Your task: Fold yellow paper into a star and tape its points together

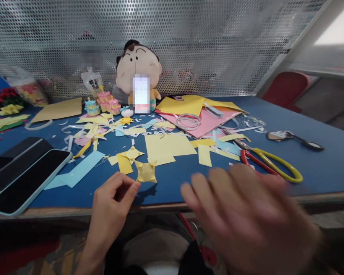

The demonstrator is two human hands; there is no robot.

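Left hand point(111, 208), thumb and fingertips pinching one corner of a folded yellow paper four-pointed star point(146, 172) just above the front edge of the blue-topped table point(167, 188); a second pale-yellow folded paper star point(133, 153) lies just behind it, farther from that edge. The right hand point(246, 214), motion-blurred with fingers partly curled, hangs over the same edge, its grip indeterminable, near red-and-yellow-handled metal scissors point(242, 145) toward the table's right end.
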